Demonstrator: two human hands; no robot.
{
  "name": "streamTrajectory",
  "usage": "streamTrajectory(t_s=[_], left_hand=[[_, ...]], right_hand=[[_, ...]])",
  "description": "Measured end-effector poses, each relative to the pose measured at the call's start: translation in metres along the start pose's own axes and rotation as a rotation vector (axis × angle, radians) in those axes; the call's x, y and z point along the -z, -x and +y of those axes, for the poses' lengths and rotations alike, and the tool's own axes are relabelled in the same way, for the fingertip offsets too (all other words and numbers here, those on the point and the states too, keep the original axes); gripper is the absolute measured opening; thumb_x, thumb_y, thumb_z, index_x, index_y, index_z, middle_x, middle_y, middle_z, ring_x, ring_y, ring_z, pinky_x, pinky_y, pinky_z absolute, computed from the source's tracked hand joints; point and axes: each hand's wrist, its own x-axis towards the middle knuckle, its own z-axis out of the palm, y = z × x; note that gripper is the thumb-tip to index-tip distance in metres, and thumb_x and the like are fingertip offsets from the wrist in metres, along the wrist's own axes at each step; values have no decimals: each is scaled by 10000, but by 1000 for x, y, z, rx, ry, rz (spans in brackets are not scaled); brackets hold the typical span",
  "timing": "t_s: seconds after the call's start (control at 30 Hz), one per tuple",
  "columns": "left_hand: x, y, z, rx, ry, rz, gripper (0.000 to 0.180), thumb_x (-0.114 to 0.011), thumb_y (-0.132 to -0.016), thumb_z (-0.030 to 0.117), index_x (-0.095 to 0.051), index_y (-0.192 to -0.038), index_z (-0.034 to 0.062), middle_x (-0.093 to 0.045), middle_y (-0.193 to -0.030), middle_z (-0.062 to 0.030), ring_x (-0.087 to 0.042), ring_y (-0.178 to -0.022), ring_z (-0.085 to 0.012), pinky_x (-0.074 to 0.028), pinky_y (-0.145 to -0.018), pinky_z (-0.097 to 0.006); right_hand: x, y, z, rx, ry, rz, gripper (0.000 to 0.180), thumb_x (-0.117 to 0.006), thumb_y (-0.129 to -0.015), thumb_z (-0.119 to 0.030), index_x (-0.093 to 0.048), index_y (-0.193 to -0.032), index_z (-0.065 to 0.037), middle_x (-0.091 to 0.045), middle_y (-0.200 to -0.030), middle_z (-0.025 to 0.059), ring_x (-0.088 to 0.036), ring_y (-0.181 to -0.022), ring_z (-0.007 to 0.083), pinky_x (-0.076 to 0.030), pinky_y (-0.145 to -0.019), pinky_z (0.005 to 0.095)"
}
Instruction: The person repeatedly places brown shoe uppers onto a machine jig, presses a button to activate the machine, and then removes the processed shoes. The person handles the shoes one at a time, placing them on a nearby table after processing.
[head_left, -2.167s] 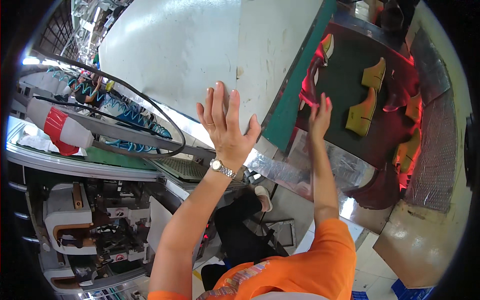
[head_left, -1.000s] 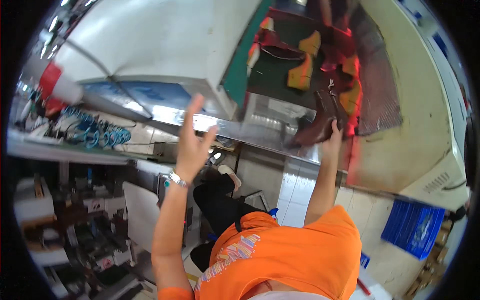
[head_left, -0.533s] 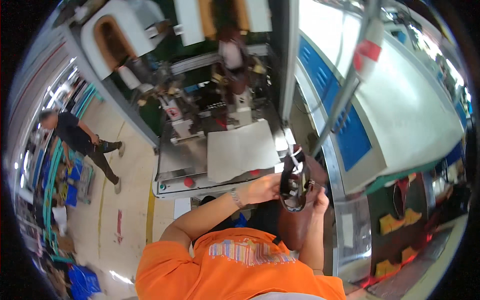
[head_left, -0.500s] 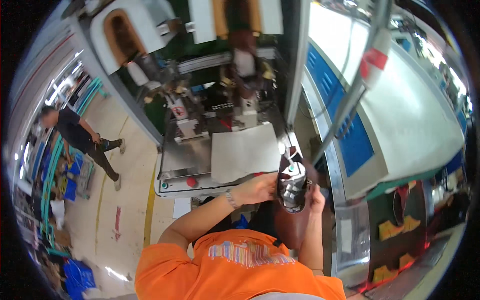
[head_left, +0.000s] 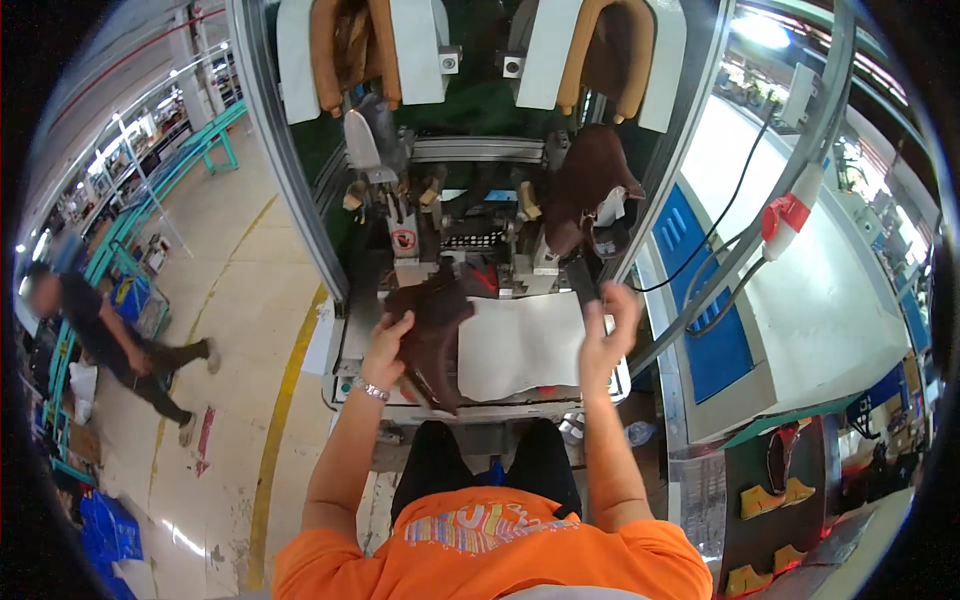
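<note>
A dark brown leather shoe upper (head_left: 432, 335) is gripped by my left hand (head_left: 385, 352), over the left part of a white sheet (head_left: 522, 345) on the machine's front ledge. My right hand (head_left: 607, 338) is raised past the sheet's right edge, thumb and fingers apart, with nothing visible in it. Just beyond it, a second brown shoe upper (head_left: 590, 190) sits over the machine's right-hand form. The left form (head_left: 362, 145) is bare and pale, above a bracket (head_left: 403, 238) bearing a red warning sign.
Padded tan U-shaped moulds (head_left: 328, 60) hang overhead in the machine. A slanted metal pole (head_left: 740, 235) with a red-and-white connector (head_left: 785, 215) stands at the right. Farther right, yellow shoe forms (head_left: 765, 500) lie on a dark conveyor. A person (head_left: 110, 330) walks in the left aisle.
The view has swung right. My hands, earlier together at the right around a brown upper with a shiny patch, are now apart; the left holds an upper over the ledge, the right is free.
</note>
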Motion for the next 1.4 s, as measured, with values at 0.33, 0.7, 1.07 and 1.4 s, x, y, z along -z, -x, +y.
streamTrajectory(t_s=[0.33,0.7,1.07,1.4], left_hand=[[70,-70,-46,-25,-204,500,531,-573,-794,91,-329,-1261,31,-396,-1266,-125,-394,-1151,-257,-301,-966,-354],[-207,129,-77,-675,-547,-486,1120,-795,-610,211,15,-1350,-17,-68,-1406,-238,-139,-1305,-331,-174,-1045,-427],[-230,135,-187,497,181,-679,413,-535,-805,32,-401,-1195,55,-462,-1174,-49,-463,-1071,-175,-370,-926,-337],[-207,128,-283,1145,-467,-633,587,-580,-824,181,-245,-1302,115,-397,-1246,-85,-463,-1089,-234,-375,-897,-482]], right_hand=[[12,-167,-72,651,457,-306,212,-622,-679,-20,-625,-889,-52,-587,-870,81,-559,-715,221,-414,-642,303],[70,-88,-156,512,635,-411,268,-561,-620,-22,-639,-876,-43,-568,-801,77,-550,-675,213,-420,-586,294],[275,50,-89,-839,329,-464,436,-610,-812,-260,-471,-1122,14,-562,-1044,113,-535,-977,213,-415,-859,324],[405,92,-5,-935,570,177,167,-610,-715,-99,-587,-851,-3,-596,-833,64,-527,-762,110,-437,-689,264]])
